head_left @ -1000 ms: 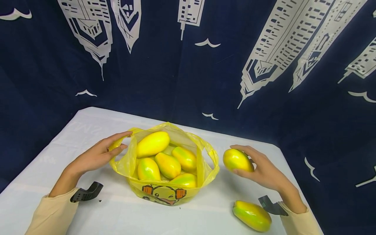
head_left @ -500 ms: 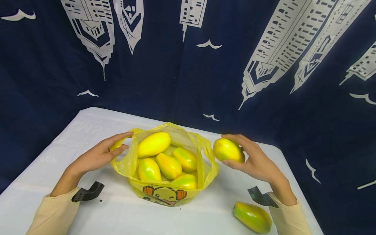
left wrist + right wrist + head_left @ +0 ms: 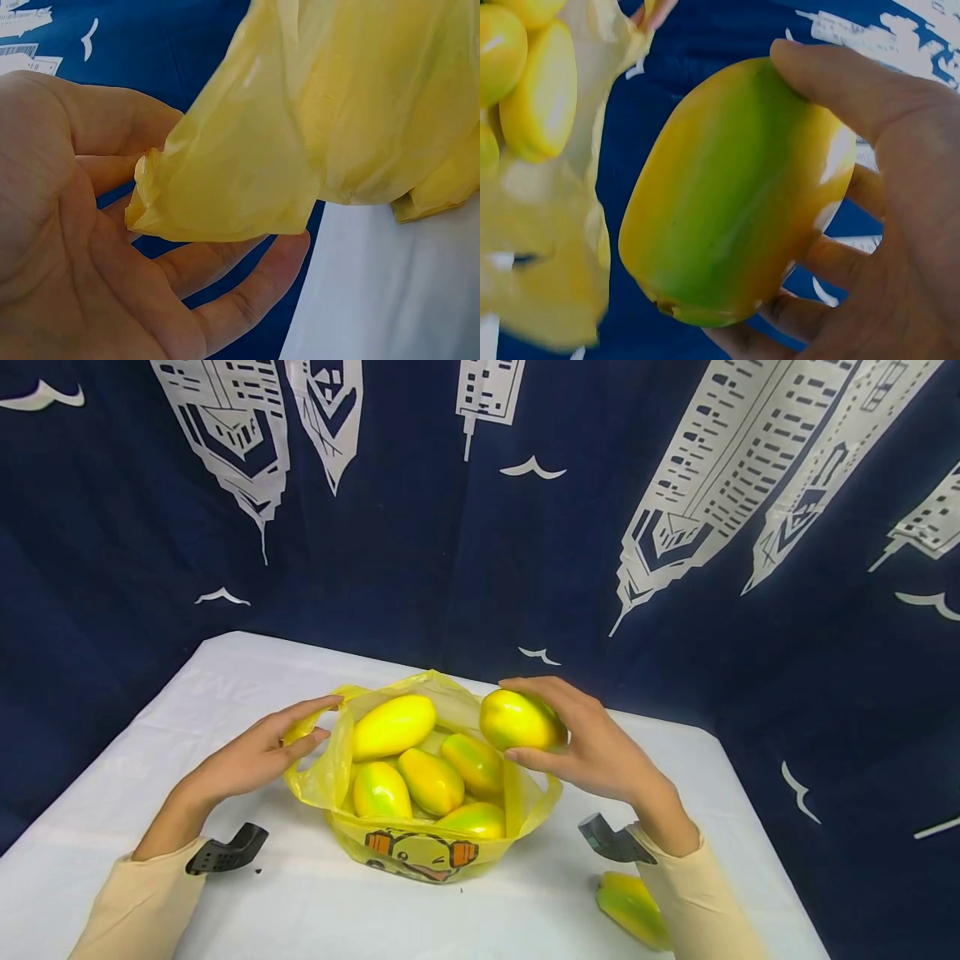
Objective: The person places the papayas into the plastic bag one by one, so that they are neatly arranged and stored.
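Observation:
A yellow plastic bag [image 3: 420, 852] with a cartoon face stands with its mouth open, and several yellow-green papayas [image 3: 431, 781] lie inside. At its left side my left hand [image 3: 251, 752] holds one handle; the left wrist view shows the plastic handle [image 3: 232, 180] lying between thumb and fingers. My right hand [image 3: 588, 739] grips another papaya [image 3: 521, 720] at the bag's right rim, thumb on one side and fingers on the other. This papaya [image 3: 731, 202] fills the middle of the right wrist view, its far side hidden against the fingers.
One more papaya [image 3: 633, 906] lies on the white-covered table [image 3: 360, 918] at the front right, partly hidden by the right sleeve [image 3: 690, 893]. Behind the table hangs a dark blue cloth [image 3: 420, 568] printed with white buildings.
My right hand has carried its papaya leftward and slightly up, from beside the bag to its right rim. The right sleeve now covers part of the papaya on the table. My left hand stays put.

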`<state>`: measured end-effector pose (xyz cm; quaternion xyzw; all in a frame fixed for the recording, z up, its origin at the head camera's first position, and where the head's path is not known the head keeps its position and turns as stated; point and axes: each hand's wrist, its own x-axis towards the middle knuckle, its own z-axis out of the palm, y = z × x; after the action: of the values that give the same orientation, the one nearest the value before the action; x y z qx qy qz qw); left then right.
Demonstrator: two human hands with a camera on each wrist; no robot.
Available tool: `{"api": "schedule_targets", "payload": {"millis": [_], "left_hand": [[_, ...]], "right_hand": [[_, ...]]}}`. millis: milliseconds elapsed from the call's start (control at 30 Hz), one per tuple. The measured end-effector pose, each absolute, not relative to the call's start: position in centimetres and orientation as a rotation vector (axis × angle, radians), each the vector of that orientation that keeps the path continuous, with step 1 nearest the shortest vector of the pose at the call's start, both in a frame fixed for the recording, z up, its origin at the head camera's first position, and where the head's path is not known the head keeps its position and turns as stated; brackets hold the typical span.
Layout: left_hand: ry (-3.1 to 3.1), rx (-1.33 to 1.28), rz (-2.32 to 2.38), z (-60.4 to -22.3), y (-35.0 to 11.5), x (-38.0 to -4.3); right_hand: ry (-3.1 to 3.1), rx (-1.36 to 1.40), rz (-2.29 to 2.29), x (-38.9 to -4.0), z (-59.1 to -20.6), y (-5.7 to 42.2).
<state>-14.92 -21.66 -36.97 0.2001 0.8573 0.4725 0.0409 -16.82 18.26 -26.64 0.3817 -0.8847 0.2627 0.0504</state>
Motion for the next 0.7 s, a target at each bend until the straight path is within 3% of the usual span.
{"api": "schedule_targets", "payload": {"millis": [700], "left_hand": [[2.626,0.621,1.432,-36.7,-21.6,-14.8]], "right_hand": [[-2.984,1.123,0.528,-18.2,-30.1,13.1]]}}
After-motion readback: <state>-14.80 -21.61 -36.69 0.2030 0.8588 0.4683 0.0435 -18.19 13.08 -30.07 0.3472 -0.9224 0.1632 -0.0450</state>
